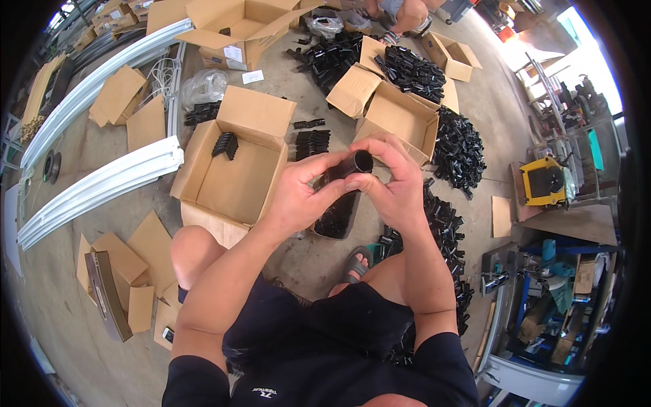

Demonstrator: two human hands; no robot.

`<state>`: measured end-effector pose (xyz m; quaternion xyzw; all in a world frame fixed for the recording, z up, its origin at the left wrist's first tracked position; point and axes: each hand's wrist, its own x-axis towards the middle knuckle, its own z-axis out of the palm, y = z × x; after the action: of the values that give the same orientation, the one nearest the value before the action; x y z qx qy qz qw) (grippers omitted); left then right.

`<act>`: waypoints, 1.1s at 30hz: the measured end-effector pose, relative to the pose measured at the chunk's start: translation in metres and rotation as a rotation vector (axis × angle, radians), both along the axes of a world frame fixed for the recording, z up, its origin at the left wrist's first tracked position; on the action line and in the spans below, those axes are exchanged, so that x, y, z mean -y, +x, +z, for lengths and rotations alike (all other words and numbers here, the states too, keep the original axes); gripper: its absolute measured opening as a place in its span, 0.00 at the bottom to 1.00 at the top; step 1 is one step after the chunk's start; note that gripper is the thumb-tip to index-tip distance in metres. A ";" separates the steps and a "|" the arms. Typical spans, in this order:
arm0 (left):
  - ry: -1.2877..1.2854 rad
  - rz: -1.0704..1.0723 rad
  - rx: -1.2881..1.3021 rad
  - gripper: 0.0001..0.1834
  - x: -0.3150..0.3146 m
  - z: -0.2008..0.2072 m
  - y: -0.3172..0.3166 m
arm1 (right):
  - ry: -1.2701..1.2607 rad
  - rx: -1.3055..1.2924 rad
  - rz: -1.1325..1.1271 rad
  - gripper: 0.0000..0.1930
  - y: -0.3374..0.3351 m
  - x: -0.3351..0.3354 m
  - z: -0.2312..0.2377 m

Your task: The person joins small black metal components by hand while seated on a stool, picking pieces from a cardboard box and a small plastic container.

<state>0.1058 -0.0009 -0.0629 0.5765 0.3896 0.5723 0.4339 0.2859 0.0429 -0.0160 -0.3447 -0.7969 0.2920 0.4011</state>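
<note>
The head view shows an open carton (254,108) on the floor, with a small row of black clips (225,145) lying inside it toward its left. To the left of that carton are long white profiles (102,193), and nearer the person on the same side lie loose cardboard pieces (150,254). A clear plastic bag (205,87) rests just beyond the carton. Farther off to its right stand a second open carton (400,117) and a spread of black parts (459,152) (a long, untidy heap running down toward the person's leg). Past both, another person's hand (411,15) shows at the top. Just right of the first carton sits a neat row of black pieces (312,142), and an open container (336,218) of dark material is partly covered by the hands. The left forearm crosses the carton's near right corner. To the right of that carton, above the container, both hands grasp a short black tube (348,166), its round mouth facing up: the left hand (295,190) pinches one side between thumb and curled fingers, and the right hand (399,183) curls round the other, thumb at the rim.
</note>
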 end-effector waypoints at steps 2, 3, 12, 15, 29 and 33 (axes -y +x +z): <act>-0.018 0.002 -0.025 0.21 0.002 0.000 -0.002 | -0.006 0.021 0.005 0.24 0.001 0.000 0.005; -0.026 0.002 -0.037 0.21 0.002 0.001 -0.001 | -0.009 0.031 0.008 0.24 0.001 -0.001 0.007; -0.139 -0.114 0.049 0.22 -0.003 -0.005 -0.003 | -0.077 -0.002 -0.021 0.21 0.003 -0.003 -0.002; -0.207 -0.159 0.095 0.24 -0.004 -0.013 -0.002 | -0.080 -0.016 -0.031 0.20 0.004 -0.003 -0.002; -0.366 -0.164 0.288 0.24 -0.004 -0.017 0.004 | -0.155 -0.098 -0.078 0.18 0.000 -0.002 -0.011; -0.386 -0.145 0.321 0.22 -0.002 -0.010 -0.006 | -0.200 -0.118 -0.004 0.18 -0.009 -0.006 -0.013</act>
<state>0.1001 0.0011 -0.0731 0.4114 0.3754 0.5390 0.6319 0.2768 0.0488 -0.0288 -0.3667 -0.7381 0.3890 0.4117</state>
